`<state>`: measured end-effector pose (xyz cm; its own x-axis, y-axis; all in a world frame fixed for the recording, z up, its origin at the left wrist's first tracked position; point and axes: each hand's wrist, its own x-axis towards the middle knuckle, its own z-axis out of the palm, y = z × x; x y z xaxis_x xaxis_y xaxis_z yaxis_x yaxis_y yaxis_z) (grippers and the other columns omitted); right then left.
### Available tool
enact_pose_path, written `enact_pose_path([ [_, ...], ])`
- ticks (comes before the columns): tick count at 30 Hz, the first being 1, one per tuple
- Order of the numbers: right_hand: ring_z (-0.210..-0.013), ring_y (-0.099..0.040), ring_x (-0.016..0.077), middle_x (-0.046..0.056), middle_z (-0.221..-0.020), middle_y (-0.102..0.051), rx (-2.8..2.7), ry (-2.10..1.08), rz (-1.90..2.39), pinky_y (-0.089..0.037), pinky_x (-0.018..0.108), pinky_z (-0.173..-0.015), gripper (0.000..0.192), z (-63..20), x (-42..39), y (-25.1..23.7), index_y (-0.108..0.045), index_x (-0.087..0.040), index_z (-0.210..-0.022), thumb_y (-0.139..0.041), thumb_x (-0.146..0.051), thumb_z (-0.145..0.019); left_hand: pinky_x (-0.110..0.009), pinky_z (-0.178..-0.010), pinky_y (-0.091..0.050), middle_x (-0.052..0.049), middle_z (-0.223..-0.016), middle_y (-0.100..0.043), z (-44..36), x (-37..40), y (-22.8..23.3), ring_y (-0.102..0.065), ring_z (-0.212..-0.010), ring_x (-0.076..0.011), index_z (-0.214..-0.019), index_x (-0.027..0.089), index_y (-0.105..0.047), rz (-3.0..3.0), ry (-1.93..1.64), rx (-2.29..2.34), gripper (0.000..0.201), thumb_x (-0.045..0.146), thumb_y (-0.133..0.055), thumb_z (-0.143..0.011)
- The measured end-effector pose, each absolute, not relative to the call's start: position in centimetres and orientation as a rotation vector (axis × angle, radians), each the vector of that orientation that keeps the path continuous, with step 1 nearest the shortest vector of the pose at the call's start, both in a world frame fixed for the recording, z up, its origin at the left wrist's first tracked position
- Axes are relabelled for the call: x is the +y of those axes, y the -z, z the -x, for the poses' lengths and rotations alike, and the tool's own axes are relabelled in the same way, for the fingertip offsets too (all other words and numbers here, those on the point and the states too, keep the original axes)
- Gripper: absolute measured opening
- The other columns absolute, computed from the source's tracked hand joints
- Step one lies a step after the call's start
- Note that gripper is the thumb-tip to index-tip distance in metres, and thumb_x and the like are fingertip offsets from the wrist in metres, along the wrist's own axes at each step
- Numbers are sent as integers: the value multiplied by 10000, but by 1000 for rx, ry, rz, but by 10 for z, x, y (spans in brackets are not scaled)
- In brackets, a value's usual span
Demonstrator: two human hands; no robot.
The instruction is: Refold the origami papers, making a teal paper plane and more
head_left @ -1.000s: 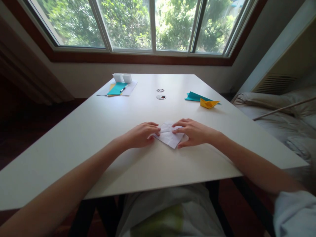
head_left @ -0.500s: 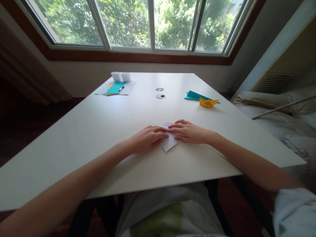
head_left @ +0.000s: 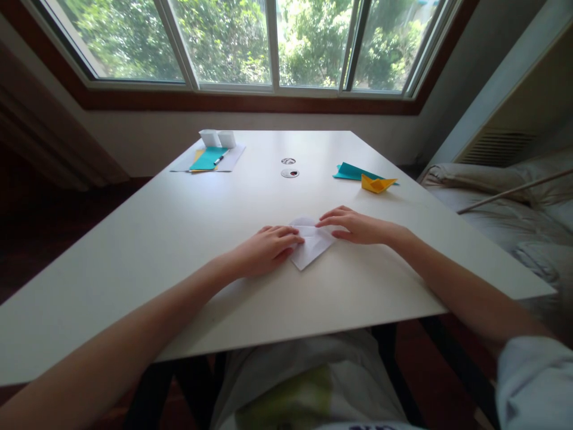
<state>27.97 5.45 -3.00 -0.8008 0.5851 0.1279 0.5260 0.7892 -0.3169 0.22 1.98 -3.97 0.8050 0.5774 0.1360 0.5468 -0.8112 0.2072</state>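
A folded piece of white paper [head_left: 308, 247] lies on the white table in front of me, one corner pointing toward my body. My left hand [head_left: 271, 249] rests flat on its left side, fingers stretched over the edge and covering part of it. On the other side, my right hand [head_left: 351, 224] is at the paper's upper right edge, fingers apart and fingertips at the fold. A crease runs across the upper part of the paper, with a rounded portion showing beyond it.
Toward the right stand a yellow paper boat [head_left: 376, 184] and a teal folded paper plane [head_left: 353, 172]. At the far left lie teal sheets [head_left: 209, 159], a pen [head_left: 219, 159] and two white paper boxes [head_left: 218, 138]. Two round table inserts [head_left: 290, 173] sit mid-table.
My right hand has moved right and slightly away from me, uncovering more of the white paper. My left hand has stayed nearly in place on it.
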Motion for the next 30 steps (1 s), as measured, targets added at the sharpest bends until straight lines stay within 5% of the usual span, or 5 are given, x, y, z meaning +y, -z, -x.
enact_pose_path([
  [17,-1050,-503,204,80,-1125,-556,-2677,-489,879,-415,375,-901,256,-268,54,32,-647,-265,-1040,-467,-298,-862,-397,-962,-335,-60,-1265,-507,-1,20,38,-488,-1130,-220,-1176,329,-547,-2835,-295,898,349,221,-385,-887],
  [30,-949,-534,215,100,-1028,-570,-2487,-262,1201,-413,360,-843,199,-242,48,43,-592,-182,-862,-525,-365,-817,-360,-906,-345,-56,-1190,-572,-8,15,35,-521,-1030,-213,-1118,243,-549,-2901,-310,884,273,282,-423,-880],
])
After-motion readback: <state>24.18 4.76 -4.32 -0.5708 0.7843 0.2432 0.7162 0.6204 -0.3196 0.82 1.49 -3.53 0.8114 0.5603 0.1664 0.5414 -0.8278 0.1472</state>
